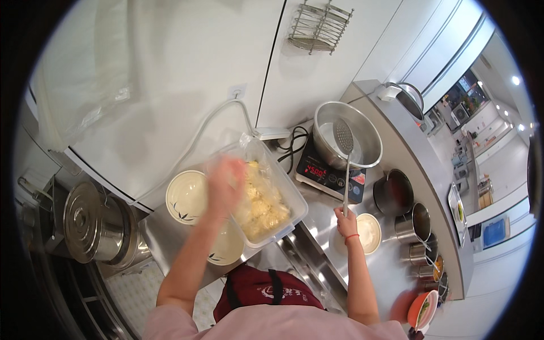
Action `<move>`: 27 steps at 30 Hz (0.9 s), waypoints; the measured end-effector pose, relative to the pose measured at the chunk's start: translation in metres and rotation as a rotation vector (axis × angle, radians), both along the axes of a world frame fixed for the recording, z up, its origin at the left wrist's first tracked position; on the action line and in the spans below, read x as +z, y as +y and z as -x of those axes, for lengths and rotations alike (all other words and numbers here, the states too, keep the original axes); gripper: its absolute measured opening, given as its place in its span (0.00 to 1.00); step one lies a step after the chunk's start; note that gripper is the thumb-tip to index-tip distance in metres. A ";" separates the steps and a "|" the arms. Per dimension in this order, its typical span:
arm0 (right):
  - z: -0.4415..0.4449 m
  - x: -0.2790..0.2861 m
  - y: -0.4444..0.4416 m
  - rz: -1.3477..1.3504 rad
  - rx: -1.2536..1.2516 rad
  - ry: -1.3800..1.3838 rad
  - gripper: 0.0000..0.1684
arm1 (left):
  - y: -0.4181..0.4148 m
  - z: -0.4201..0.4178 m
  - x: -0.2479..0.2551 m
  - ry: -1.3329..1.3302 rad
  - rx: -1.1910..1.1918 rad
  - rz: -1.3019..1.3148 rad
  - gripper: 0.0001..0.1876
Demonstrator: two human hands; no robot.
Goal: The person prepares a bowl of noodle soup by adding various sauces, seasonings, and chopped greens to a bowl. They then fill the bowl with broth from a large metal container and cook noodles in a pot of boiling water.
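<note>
My right hand (347,222) grips the long handle of a perforated metal skimmer (342,132), whose head hangs in a wide steel pot (374,146) on an induction cooker (312,173). My left hand (227,182) is blurred by motion over the left side of a clear plastic bin (302,206); whether it holds anything cannot be seen. Yellowish noodles (263,206) lie in the bin with a clear plastic bag (250,146) around them. Two patterned bowls stand left of the bin, an upper one (185,197) and a lower one (227,246). A cream bowl (369,233) sits beside my right hand.
Several steel containers run along the right, starting with a dark pot (393,192). An orange bowl (422,310) stands at the lower right. A raised ledge (429,170) borders the counter. Large lidded steel pot (83,223) stands at left; black cables (293,146) lie near the cooker.
</note>
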State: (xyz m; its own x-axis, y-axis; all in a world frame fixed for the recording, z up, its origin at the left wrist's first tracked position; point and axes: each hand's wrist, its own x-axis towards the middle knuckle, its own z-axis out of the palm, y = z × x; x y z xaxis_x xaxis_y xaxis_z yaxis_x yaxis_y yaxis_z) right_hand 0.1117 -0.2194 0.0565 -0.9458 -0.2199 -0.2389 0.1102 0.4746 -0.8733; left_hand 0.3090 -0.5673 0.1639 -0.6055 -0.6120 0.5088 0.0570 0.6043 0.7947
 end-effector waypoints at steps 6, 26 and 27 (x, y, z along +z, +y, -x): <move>-0.004 -0.003 -0.009 -0.007 -0.018 -0.050 0.14 | 0.005 0.071 -0.142 -0.561 -0.188 0.205 0.12; 0.004 -0.001 -0.002 0.121 -0.062 -0.022 0.13 | 0.075 -0.061 -0.055 -0.876 -0.941 0.584 0.13; 0.002 -0.001 -0.003 0.112 -0.090 -0.033 0.14 | 0.068 -0.056 -0.050 -0.838 -0.862 0.416 0.14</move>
